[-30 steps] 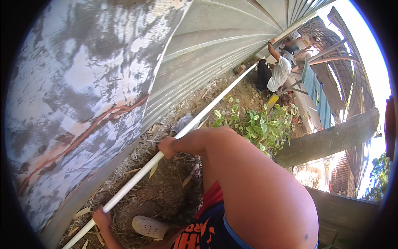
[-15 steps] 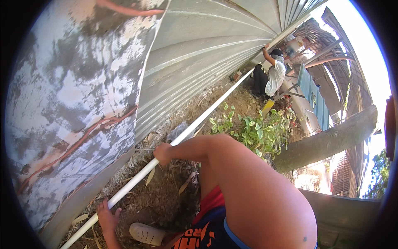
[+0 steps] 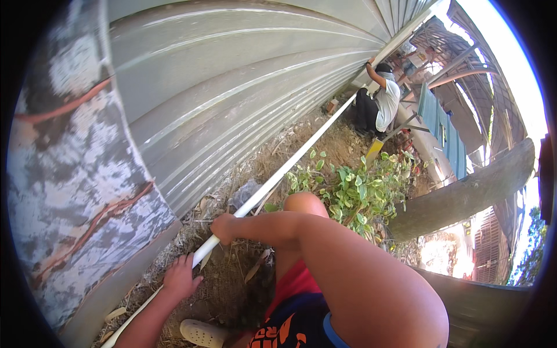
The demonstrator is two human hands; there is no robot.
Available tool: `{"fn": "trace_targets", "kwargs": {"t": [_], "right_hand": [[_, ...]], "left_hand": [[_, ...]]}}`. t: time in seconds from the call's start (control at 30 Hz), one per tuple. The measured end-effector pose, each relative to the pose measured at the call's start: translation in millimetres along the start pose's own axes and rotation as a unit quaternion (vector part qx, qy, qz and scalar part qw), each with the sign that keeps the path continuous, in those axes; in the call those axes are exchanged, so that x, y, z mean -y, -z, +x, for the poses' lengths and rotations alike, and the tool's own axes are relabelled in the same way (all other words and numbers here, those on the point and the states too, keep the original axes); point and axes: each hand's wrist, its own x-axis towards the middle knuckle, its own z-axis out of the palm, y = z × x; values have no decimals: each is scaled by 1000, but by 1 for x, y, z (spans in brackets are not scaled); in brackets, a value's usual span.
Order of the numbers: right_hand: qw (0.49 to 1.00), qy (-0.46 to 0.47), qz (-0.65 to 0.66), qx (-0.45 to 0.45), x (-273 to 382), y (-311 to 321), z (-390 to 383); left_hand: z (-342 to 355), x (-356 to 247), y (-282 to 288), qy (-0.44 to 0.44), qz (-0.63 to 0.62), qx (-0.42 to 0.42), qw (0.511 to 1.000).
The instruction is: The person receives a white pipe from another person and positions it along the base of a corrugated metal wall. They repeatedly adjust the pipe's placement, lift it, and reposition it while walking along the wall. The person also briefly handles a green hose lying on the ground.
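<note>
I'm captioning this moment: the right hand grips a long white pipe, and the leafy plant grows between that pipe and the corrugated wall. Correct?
Not quite: the leafy plant is on the pipe's other side. The head view shows the right hand gripping the long white pipe, with the plant to its right, away from the corrugated wall.

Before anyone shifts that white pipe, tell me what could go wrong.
Pushed forward, the white pipe might strike the co-worker near its far end. The left hand has its thumb off the pipe, so its hold could slip, leaving the right hand alone. Swung rightward, the pipe might snag the leafy plant beside it.
</note>
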Motion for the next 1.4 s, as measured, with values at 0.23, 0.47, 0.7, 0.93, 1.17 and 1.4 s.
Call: {"fn": "trace_targets", "kwargs": {"t": [0.23, 0.47, 0.7, 0.93, 1.17, 1.4], "right_hand": [[998, 13, 6, -58, -2, -3, 3], [994, 100, -38, 29, -6, 5, -11], [995, -20, -51, -79, -30, 37, -41], [995, -53, -43, -79, -41, 43, -61], [996, -51, -49, -53, -45, 41, -67], [995, -9, -60, -76, -41, 48, -41]], "left_hand": [[82, -19, -29, 70, -18, 8, 997], [97, -22, -56, 46, 22, 39, 998], [94, -26, -46, 65, 6, 56, 996], [90, -30, -32, 74, -5, 59, 996], [95, -41, -34, 68, -16, 65, 995], [95, -24, -27, 59, -38, 29, 997]]}}
